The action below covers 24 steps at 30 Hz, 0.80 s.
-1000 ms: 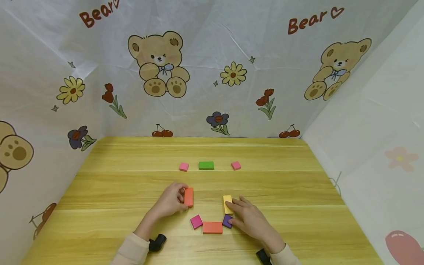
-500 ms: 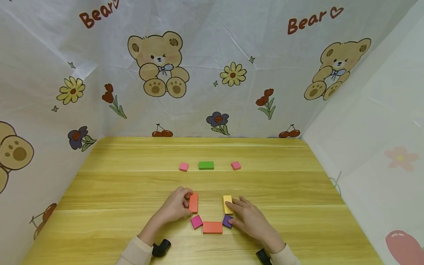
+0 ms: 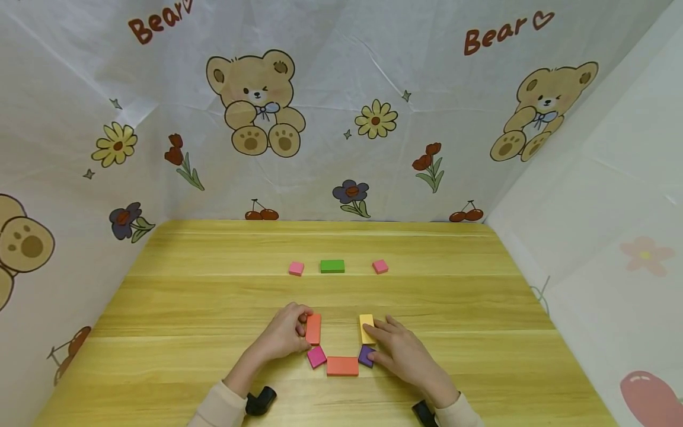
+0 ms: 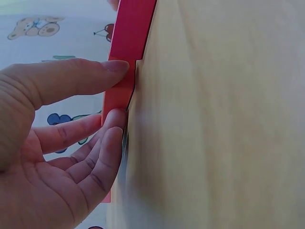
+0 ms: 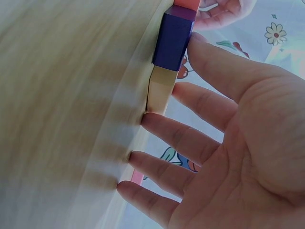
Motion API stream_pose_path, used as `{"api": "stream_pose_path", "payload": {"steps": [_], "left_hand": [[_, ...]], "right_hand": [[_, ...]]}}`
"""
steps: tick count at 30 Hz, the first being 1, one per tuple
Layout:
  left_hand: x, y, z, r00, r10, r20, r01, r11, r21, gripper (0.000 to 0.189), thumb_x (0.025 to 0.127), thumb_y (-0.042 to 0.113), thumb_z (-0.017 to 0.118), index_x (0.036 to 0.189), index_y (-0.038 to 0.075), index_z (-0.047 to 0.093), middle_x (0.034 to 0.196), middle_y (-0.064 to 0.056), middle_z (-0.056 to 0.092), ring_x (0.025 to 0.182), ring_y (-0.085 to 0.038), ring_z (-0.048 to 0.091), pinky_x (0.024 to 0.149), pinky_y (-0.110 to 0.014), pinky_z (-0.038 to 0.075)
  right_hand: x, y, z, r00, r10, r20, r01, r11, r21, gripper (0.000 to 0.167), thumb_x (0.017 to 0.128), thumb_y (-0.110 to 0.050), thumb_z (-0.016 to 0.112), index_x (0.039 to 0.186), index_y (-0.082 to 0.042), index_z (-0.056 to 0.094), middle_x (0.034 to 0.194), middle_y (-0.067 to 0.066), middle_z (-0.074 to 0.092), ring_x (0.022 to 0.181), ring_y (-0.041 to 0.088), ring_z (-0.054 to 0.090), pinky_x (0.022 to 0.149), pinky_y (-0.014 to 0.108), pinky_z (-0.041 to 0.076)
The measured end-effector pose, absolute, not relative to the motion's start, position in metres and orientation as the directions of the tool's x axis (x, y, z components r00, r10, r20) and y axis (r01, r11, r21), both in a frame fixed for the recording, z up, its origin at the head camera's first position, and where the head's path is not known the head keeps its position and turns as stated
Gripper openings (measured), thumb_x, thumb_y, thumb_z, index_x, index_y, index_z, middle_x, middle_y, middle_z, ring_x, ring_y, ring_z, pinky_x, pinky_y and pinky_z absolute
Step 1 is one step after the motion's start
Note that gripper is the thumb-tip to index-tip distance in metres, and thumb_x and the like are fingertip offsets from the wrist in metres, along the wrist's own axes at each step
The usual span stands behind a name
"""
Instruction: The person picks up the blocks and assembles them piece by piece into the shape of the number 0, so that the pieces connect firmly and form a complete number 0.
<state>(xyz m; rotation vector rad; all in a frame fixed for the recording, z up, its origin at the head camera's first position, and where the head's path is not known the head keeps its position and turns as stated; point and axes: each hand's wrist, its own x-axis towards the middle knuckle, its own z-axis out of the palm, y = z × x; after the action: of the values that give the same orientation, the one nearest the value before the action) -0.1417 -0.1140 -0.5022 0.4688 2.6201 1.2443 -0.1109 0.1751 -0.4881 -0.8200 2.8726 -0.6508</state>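
My left hand (image 3: 285,333) holds an orange rectangular block (image 3: 313,329) between thumb and fingers, flat on the table. The block's near end lies by a magenta square block (image 3: 316,357); in the left wrist view the magenta block (image 4: 133,28) sits right beside it. My right hand (image 3: 402,351) rests with fairly straight fingers, its index finger on a yellow block (image 3: 365,322) and its thumb at a purple square block (image 3: 364,356). In the right wrist view the purple block (image 5: 174,38) adjoins the yellow block (image 5: 161,88). A second orange block (image 3: 342,366) lies crosswise between magenta and purple.
Farther back on the wooden table (image 3: 224,249) lie a green block (image 3: 332,267) and two pink square blocks, one to its left (image 3: 296,269) and one to its right (image 3: 380,267). A bear-printed cloth (image 3: 320,172) stands behind the table.
My left hand has brought the orange block nearer and to the right, up to the magenta block, with little movement in the last half second. My right hand has stayed put.
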Motion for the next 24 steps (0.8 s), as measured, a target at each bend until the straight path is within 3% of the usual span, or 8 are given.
{"api": "stream_pose_path", "payload": {"steps": [24], "left_hand": [[-0.1413, -0.1144, -0.504, -0.92, 0.391, -0.042, 0.207, 0.572, 0.794, 0.061, 0.067, -0.004, 0.083, 0.124, -0.004, 0.059, 0.095, -0.007, 0.051, 0.075, -0.011, 0.052, 0.062, -0.02, 0.046]], "right_hand": [[-0.1108, 0.1753, -0.4882, -0.857, -0.515, 0.029, -0.475, 0.766, -0.434, 0.05, 0.09, -0.028, 0.07, 0.134, -0.008, 0.06, 0.137, 0.023, 0.056, 0.13, 0.052, 0.045, 0.099, 0.065, 0.041]]}}
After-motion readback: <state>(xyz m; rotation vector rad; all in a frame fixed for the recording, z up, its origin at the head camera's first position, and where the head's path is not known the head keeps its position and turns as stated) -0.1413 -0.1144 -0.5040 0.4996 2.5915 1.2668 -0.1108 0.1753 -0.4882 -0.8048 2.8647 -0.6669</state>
